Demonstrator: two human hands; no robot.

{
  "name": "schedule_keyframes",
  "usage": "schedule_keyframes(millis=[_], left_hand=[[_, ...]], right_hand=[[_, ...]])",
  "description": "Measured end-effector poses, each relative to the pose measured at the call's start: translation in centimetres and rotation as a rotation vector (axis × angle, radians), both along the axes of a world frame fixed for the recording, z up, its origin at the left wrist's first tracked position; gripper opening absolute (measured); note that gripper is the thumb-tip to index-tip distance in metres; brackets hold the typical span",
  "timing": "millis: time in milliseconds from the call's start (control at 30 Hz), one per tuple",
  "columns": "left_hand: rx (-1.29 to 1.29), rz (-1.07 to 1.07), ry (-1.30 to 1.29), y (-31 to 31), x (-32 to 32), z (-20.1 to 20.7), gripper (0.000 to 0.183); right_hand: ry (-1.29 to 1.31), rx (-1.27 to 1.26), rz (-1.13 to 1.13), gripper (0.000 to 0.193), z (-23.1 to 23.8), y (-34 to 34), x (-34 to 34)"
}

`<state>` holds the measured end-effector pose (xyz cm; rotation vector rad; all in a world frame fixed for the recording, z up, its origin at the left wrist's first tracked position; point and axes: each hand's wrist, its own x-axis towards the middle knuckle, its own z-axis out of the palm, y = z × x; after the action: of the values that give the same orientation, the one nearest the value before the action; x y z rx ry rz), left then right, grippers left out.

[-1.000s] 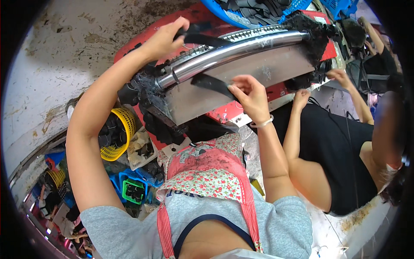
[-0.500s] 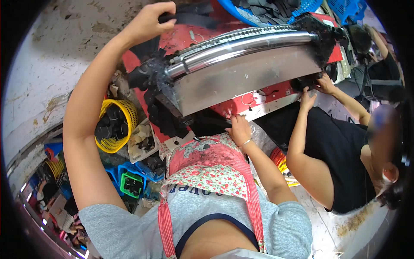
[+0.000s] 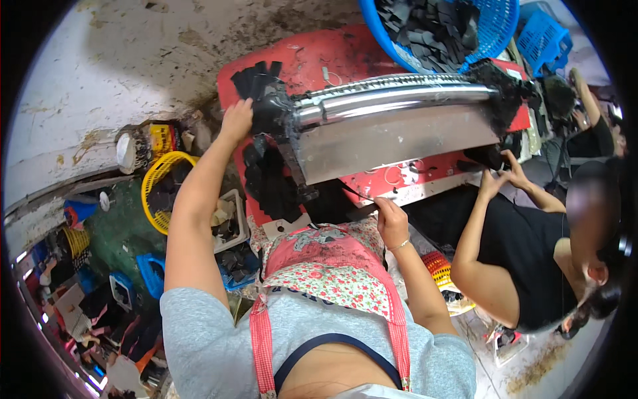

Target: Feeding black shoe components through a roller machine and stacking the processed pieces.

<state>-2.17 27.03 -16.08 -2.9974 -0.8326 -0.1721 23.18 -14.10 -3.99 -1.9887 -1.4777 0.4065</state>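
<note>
My right hand [image 3: 392, 223] is closed at the lap edge of the red table [image 3: 312, 53], fingers pinching a thin black strip [image 3: 359, 193] that runs back under the metal plate. My left hand [image 3: 237, 123] is curled against the black left end of the roller machine [image 3: 399, 105]; what lies inside its fingers is hidden. The machine has a shiny roller above a sloping metal plate [image 3: 399, 143]. Flat black strips [image 3: 256, 80] fan out just beyond my left hand. More black pieces [image 3: 272, 186] hang in a heap below that end.
A blue basket [image 3: 372, 30] of black pieces stands at the far right of the table. Left of the table are a yellow basket [image 3: 151, 199] and a white bin [image 3: 240, 216]. At the right, a co-worker's hands [image 3: 502, 176] handle a dark piece by the table edge.
My left hand has come down from beyond the machine to its left end. My right hand has lifted slightly and moved right, drawing the black strip into view. The view has shifted.
</note>
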Motion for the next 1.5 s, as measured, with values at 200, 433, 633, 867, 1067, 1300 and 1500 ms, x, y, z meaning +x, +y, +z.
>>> schedule_keyframes(millis=[200,433,633,867,1067,1300,1500], left_hand=[[-0.225,0.198,-0.051,-4.7,2.9,5.9,0.057],[-0.143,0.235,-0.371,-10.5,2.3,12.2,0.048],[-0.547,0.308,-0.470,-18.9,0.9,15.1,0.009],[-1.955,0.322,-0.715,-27.8,7.1,19.0,0.025],[-1.729,0.298,-0.781,-24.6,11.4,20.7,0.011],[-0.217,-0.718,-0.781,-17.4,11.5,25.4,0.027],[-0.226,-0.593,-0.814,-11.4,12.9,31.0,0.025]], right_hand=[[0.062,-0.127,-0.084,0.015,-3.0,-1.1,0.8],[0.384,-0.255,-0.457,0.010,-4.1,-2.1,2.2],[0.243,0.273,-0.176,0.017,5.6,-1.4,1.6],[0.546,0.287,0.218,0.027,10.5,1.6,-0.3],[1.378,0.185,-0.196,0.020,10.3,4.9,-1.5],[-0.327,0.728,0.118,0.029,10.7,6.7,3.5],[-0.039,0.361,-0.012,0.028,10.0,7.3,4.3]])
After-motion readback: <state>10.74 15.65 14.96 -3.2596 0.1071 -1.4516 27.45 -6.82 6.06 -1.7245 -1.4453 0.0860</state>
